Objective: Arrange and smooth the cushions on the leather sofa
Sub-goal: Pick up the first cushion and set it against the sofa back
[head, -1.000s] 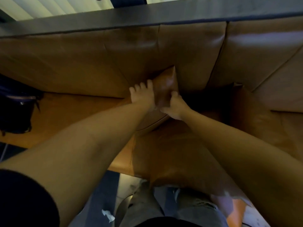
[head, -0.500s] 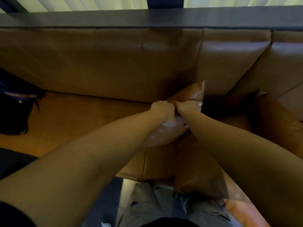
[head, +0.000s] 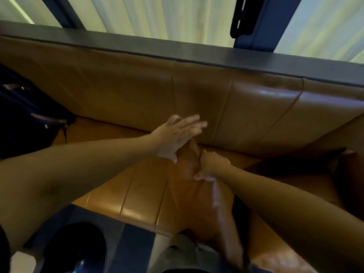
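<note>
Two hands: left hand [head: 175,137] flat, open; right hand [head: 211,166] gripping cushion [head: 189,186]; dark bag [head: 29,115] left.

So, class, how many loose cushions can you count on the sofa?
2: one cushion in the middle under both hands, another in shadow at the right corner. More may be hidden out of view.

The sofa [head: 122,95] is plain tan-brown leather, glossy where light catches it. The cushion [head: 189,186] is a matching, slightly redder brown. A dark grey ledge [head: 177,50] tops the backrest. The curtains [head: 167,16] are pale yellow-green. A bag [head: 25,115] is near black.
</note>
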Available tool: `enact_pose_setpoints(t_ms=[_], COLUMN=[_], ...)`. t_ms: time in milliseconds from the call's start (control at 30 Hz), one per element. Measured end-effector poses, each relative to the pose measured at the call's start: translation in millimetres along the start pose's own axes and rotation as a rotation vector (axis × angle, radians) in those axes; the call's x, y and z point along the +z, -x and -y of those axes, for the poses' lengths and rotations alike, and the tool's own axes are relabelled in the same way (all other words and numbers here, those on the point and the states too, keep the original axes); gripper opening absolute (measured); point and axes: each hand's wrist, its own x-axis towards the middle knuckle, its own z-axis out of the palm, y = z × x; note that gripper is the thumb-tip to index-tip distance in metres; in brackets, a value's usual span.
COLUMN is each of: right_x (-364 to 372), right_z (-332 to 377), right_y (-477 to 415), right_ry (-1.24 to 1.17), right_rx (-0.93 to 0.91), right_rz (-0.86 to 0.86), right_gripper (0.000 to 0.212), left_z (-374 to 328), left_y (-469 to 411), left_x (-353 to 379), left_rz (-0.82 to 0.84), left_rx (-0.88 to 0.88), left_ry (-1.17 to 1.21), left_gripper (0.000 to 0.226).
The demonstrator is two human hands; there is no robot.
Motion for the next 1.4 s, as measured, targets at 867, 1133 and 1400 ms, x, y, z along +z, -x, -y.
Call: enact_pose_setpoints(t_ms=[867, 1133, 1400], right_x=[-34.6, -63.1, -70.1], right_z=[103.6, 143.4, 134.6], right_y=[-92.7, -183.1, -201.2], right_ry=[0.278, 0.221, 0.168], right_rx=[-0.024, -0.005, 0.097], right_rz=[-0.013, -0.377, -0.311], right_gripper=[0.096, 0.040, 0.054], left_z=[196.8, 243.6, 261.9], left_y=[108.1, 104.1, 81.5], left_x=[88.3, 141.3, 151.3], left_rz=[0.572, 0.286, -0.019], left_rx=[-0.411, -0.810, -1.059], left_ry=[0.377, 0.200, 0.441], left_gripper=[0.033, 0.011, 0.023])
